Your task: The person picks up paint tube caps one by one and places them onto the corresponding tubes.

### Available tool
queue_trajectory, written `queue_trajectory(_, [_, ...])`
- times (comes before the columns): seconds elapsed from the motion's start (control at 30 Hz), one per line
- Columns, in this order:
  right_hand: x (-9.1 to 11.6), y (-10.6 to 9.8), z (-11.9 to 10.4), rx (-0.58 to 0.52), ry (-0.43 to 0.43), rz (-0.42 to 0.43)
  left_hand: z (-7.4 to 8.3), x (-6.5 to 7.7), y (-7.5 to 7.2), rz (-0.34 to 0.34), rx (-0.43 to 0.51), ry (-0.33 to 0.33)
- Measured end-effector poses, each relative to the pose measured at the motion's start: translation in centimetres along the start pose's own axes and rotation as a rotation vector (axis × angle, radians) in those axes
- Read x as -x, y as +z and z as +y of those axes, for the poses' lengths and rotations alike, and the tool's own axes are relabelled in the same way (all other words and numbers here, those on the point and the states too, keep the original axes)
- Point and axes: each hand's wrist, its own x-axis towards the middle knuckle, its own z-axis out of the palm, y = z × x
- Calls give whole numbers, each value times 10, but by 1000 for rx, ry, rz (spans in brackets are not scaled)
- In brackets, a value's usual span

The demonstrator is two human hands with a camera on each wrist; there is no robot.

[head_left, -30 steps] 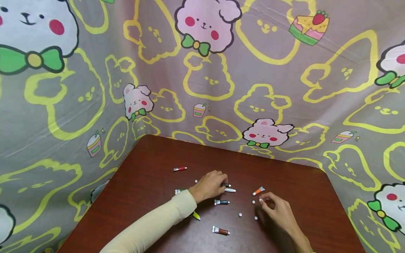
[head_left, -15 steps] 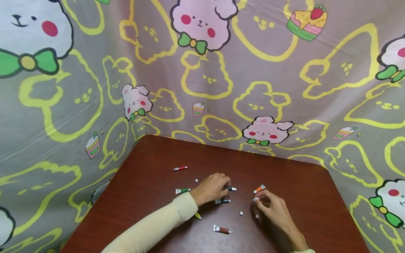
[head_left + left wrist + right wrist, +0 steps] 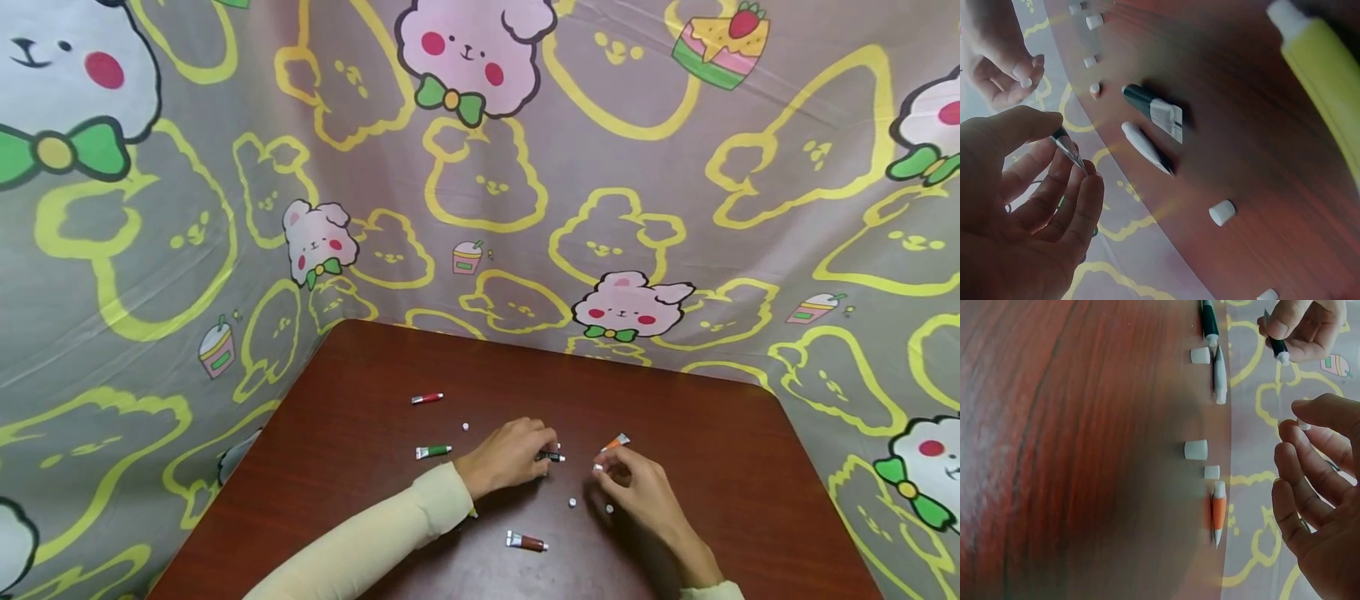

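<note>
Over the middle of the table, my left hand (image 3: 513, 454) holds a small black paint tube (image 3: 1067, 149) between thumb and fingers. The tube's white nozzle end points toward my right hand (image 3: 645, 492), which pinches a small white cap (image 3: 1303, 425) between thumb and fingertip. Tube and cap are apart. Below the left hand lie a dark teal tube (image 3: 1147, 107) and a white tube (image 3: 1145, 147), both mostly hidden in the head view. An orange tube (image 3: 617, 442) lies just beyond the right fingertips.
Red (image 3: 427, 399), green (image 3: 433, 452) and brown (image 3: 527, 542) tubes lie about the brown table (image 3: 360, 533). A yellow tube (image 3: 1322, 75) is mostly behind the left sleeve in the head view. Loose white caps (image 3: 572, 502) are scattered around. A patterned cloth (image 3: 510, 250) rises behind the table.
My left hand has shifted right, bringing the black tube with it. My right hand has come left with the pinched cap, so the two hands are closer together.
</note>
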Motion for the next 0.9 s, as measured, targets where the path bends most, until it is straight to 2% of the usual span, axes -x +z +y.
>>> queue_trajectory(0.33, [0, 6, -8, 24, -45, 0, 7, 2, 0, -13, 11, 24])
queue_trajectory(0.47, [-1, 9, -11, 31, -48, -25, 10, 2, -1, -22, 18, 29])
queue_trajectory(0.73, [-2, 12, -19, -27, 19, -65, 14, 4, 0, -22, 43, 47])
queue_trajectory(0.9, [-2, 14, -20, -45, 7, -83, 16, 5, 1, -23, 43, 54])
